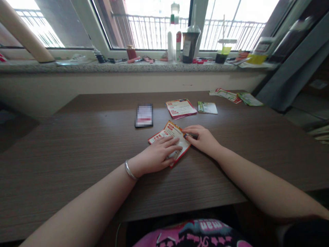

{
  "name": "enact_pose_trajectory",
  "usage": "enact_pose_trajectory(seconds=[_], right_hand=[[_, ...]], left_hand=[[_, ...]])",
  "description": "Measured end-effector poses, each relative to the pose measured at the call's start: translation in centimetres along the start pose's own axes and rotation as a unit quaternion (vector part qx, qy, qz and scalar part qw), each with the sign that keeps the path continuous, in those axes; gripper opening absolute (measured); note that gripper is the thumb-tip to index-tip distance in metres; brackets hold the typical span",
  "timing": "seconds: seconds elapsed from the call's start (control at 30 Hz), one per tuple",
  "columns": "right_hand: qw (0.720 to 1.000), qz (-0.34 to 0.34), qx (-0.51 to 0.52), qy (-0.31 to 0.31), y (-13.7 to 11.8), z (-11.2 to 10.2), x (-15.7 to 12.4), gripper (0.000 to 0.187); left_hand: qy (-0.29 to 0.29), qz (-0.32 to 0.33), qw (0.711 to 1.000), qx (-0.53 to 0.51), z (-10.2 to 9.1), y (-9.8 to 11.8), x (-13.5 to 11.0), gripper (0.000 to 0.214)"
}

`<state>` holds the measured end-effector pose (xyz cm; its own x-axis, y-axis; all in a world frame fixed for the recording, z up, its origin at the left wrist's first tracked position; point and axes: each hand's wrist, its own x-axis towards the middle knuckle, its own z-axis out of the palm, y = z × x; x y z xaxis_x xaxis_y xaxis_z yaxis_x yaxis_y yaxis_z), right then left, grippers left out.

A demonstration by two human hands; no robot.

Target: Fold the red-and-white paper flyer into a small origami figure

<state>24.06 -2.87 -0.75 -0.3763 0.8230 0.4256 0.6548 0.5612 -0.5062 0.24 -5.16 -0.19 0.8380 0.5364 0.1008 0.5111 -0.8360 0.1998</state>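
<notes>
Under my left hand (161,153) lies a printed leaflet (172,129) with a red edge and an orange top. The fingers of that hand are spread flat across it, and a silver bangle is on the wrist. A corner of another red-edged sheet (155,137) sticks out to the left. My right hand (200,138) is at the leaflet's right edge, thumb and fingers around the corner; its grip is partly hidden. Just beyond is a stack of similar leaflets (181,107), and beside it a smaller green and white card stack (207,107).
A phone-like object (144,116) with a blurred face lies left of the stacks on the brown table (84,154). Green and red packets (228,95) lie at the far right edge. Bottles, a dark lidded cup (189,44) and small items line the windowsill (113,68).
</notes>
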Motion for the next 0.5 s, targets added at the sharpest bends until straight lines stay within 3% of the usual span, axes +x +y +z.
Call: enact_pose_trajectory(seconds=[0.27,0.5], right_hand=[[1.000,0.002,0.023,0.012,-0.92,0.36,-0.19,0.027],[0.993,0.074,0.090,-0.022,-0.12,0.68,-0.29,0.027]], left_hand=[[0.022,-0.015,0.999,0.024,-0.30,0.67,0.06,0.027],[0.029,-0.022,0.998,-0.050,-0.63,0.60,0.13,0.021]])
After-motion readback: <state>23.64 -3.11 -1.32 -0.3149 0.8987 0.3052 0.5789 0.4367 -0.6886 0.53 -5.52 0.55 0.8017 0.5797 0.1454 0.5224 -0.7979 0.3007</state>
